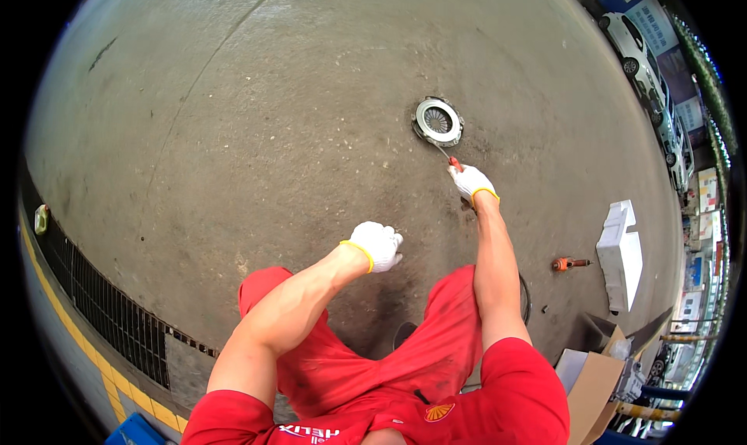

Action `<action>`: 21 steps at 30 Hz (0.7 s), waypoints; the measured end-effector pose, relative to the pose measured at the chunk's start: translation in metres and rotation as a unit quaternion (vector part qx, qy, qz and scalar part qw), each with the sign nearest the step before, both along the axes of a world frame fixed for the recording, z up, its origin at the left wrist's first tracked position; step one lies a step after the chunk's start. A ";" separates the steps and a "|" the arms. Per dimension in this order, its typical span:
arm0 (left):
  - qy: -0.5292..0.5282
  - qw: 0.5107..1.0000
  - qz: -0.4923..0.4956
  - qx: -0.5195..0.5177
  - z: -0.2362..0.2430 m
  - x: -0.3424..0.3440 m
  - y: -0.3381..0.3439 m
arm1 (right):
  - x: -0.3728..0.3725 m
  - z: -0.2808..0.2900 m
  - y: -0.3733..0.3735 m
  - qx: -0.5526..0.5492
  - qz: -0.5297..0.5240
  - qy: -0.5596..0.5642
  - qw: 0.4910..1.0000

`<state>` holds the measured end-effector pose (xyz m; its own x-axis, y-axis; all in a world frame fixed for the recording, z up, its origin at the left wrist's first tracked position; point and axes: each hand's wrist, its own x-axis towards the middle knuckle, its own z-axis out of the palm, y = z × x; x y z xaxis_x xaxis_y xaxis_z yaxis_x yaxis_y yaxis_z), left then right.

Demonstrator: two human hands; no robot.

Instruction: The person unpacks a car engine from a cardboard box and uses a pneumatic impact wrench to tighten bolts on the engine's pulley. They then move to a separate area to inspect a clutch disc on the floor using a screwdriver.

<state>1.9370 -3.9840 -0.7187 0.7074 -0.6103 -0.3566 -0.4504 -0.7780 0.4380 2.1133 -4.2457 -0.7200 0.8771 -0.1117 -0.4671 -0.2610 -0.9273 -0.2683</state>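
Observation:
A round metal clutch pressure plate [438, 122] lies on the concrete floor ahead of me. My right hand [473, 182], in a white knitted glove with a yellow cuff, grips a red-handled screwdriver [456, 164]. The tool's thin shaft reaches to the near edge of the plate; whether its tip touches or goes under the rim is too small to tell. In a matching glove, my left hand [377, 247] hovers above my knees, its fingers curled in. Nothing shows in it, and it is well apart from the plate.
To the right lie an orange-and-black power tool [571, 264] and a white foam block [620, 256]. An opened cardboard box [597, 394] stands at the lower right. A floor drain grate [109, 305] runs along the left, beside a yellow line. Parked white cars [640, 70] stand far right.

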 end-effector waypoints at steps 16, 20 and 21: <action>-0.012 1.000 -0.008 -0.015 -0.002 -0.004 0.003 | -0.024 0.022 -0.014 -0.007 -0.037 0.009 0.999; -0.006 1.000 -0.009 -0.006 0.000 -0.003 0.000 | -0.022 0.000 -0.008 -0.033 0.025 -0.008 0.999; -0.001 1.000 -0.006 -0.004 0.004 -0.001 0.001 | -0.017 0.006 -0.006 -0.012 -0.001 0.002 1.000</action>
